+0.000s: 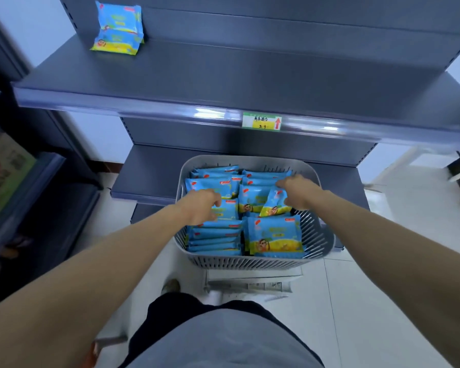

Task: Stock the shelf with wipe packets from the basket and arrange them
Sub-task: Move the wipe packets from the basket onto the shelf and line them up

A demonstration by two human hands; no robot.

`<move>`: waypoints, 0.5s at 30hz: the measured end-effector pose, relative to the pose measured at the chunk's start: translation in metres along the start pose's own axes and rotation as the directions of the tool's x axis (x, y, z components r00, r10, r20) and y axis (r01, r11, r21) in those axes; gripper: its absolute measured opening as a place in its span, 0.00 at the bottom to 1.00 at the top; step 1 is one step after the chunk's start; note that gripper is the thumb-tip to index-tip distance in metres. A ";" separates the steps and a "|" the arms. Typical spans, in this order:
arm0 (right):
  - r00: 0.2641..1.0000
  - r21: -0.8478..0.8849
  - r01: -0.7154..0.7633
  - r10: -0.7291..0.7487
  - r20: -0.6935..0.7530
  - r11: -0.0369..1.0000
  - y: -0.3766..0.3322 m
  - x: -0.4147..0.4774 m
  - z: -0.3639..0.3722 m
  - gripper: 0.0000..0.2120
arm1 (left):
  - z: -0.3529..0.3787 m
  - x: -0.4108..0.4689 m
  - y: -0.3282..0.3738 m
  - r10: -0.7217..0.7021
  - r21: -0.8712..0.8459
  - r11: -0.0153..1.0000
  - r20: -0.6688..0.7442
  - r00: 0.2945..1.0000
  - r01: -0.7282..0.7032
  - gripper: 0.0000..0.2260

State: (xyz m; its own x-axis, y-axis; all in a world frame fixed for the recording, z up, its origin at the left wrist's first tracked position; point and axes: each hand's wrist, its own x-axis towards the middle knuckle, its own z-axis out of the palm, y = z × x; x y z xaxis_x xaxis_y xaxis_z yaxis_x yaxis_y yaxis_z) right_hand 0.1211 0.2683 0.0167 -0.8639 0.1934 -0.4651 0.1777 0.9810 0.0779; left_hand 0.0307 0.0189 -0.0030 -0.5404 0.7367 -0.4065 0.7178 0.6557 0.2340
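Observation:
A grey slotted basket [252, 261] stands in front of me, packed with several blue and yellow wipe packets [274, 237]. My left hand [201, 207] reaches into its left half, fingers curled on a flat packet [227, 211]. My right hand [299, 191] is in the right half, gripping a tilted packet [274, 203] lifted at an angle. On the dark blue shelf [223, 75] above, two packets [117, 27] sit at the back left, one lying flat and one leaning on the back panel.
A price label [262, 120] with a red arrow is clipped to the shelf's front rail. A lower shelf [149, 171] runs behind the basket. Another rack [16, 181] with boxed goods stands at my left. The floor is white tile.

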 end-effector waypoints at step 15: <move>1.000 0.138 0.006 -0.010 0.026 0.990 0.025 0.006 -0.022 0.22 | 0.011 0.013 -0.006 -0.060 -0.037 0.997 0.203 0.977 0.069 0.03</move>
State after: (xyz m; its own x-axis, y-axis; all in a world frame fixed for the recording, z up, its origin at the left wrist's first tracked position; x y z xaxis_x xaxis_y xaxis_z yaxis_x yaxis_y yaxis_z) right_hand 0.1103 0.2947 0.0349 -0.8531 0.1831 -0.4886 0.2356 0.9707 -0.0475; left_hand 0.0242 0.0228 -0.0199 -0.4825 0.6470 -0.5904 0.6617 0.7109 0.2382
